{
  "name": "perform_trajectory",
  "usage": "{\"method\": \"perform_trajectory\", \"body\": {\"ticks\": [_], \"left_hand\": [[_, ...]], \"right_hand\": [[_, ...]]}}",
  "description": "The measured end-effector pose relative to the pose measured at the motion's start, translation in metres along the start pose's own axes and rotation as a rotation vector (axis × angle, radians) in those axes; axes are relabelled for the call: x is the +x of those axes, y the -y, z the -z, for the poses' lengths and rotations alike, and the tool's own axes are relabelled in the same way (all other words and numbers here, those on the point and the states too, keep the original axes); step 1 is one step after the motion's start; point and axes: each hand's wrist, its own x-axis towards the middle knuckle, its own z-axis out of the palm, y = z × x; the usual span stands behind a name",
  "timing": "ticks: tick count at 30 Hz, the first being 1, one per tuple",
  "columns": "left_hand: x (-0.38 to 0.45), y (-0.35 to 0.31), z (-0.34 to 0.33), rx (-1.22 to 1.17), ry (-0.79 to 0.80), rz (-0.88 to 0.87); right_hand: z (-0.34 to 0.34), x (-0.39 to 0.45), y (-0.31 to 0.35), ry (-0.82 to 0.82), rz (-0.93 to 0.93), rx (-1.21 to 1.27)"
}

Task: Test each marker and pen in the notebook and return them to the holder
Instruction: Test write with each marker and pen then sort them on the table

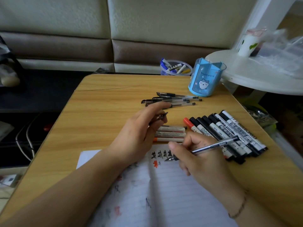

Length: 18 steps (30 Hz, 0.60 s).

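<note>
My right hand (198, 154) grips a clear gel pen (218, 144), its tip touching the top of the open lined notebook (172, 190) beside black and red test marks. Pinched in the fingers of my left hand (139, 131) is a dark pen cap (161, 116), held above the table. A row of black-capped whiteboard markers (229, 133), one with a red cap, lies right of the notebook. Three white markers (170, 134) lie under my left hand. Several gel pens (172, 99) lie further back. The blue holder (205, 77) stands at the table's far right.
A clear cup of blue and white markers (176, 68) stands behind the wooden table (101, 112). A white round stand (262, 74) with a cup and plastic bag overlaps the far right corner. A sofa runs along the back. Cables lie on the floor at left.
</note>
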Motion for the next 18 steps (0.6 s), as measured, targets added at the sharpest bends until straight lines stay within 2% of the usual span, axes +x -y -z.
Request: {"method": "perform_trajectory", "body": {"ticks": [3,9,18], "left_hand": [[0.0009,-0.0013,-0.0006,0.01,0.008,-0.026],[0.0012,-0.0025,0.0003,0.017,-0.021,-0.01],[-0.0003,0.0003,-0.0019,0.053,-0.043,-0.02]], "right_hand": [[0.0001,-0.0012,0.0018,0.018,-0.016,0.029],[-0.0029,0.0009,-0.0047,-0.074,0.055,-0.126],[-0.0063,0.0002,-0.0063,-0.02,0.082,-0.173]]}}
